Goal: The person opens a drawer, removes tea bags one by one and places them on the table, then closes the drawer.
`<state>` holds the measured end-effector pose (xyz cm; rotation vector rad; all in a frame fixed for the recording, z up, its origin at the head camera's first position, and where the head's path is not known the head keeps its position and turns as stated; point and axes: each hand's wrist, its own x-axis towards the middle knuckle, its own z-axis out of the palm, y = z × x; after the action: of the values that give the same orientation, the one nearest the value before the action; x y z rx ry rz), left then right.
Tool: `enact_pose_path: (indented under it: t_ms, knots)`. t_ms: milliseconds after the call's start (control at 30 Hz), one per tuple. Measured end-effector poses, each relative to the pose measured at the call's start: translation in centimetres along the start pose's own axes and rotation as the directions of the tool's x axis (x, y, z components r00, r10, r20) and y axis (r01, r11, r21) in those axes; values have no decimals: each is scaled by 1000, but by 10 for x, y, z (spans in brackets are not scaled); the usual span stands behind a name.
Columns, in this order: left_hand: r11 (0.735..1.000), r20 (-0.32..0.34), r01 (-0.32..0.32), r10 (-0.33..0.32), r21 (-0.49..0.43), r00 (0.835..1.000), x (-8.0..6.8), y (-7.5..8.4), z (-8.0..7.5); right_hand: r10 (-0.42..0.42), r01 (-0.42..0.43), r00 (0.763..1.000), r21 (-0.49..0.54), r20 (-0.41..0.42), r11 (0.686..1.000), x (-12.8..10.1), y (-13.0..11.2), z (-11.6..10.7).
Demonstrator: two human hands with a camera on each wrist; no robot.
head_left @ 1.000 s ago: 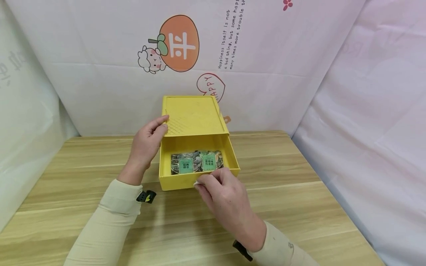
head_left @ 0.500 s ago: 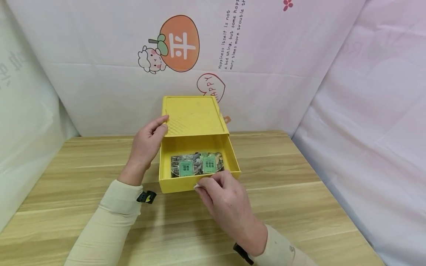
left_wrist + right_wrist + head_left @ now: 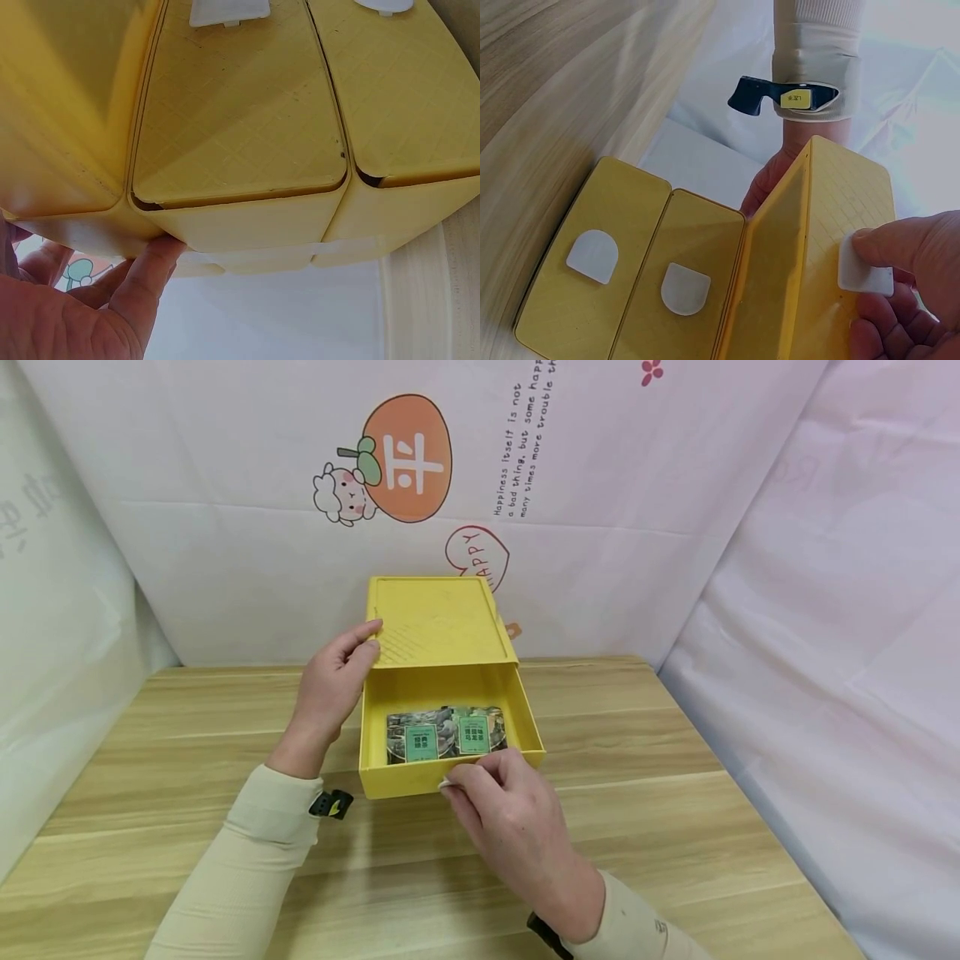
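Pinching rounded white plastic tab (image 3: 865,276) with our right hand (image 3: 513,822); our unclenched left hand (image 3: 327,692) presumably braces boxy yellow plastic cabinet (image 3: 442,618).

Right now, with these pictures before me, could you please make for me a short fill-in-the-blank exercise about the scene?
1. The right hand pinches a handle whose colour is ____.
2. Below the open drawer, there are exactly ____ shut drawers.
3. The cabinet is coloured ____.

Missing words: white; two; yellow.
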<state>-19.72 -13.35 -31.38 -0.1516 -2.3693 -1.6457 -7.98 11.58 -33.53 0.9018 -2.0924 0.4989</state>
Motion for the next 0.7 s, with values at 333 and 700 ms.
enact_pose_path:
  t_ms: [333,700]
  knots:
    - [1000,-2,-8,8,14,1000,0,-1,-1,-13,13,1000,13,-26,1000,1,1,-2]
    - [1000,-1,-4,4,16,1000,0,0,0,-3,4,1000,40,-24,999,13,8,-19]
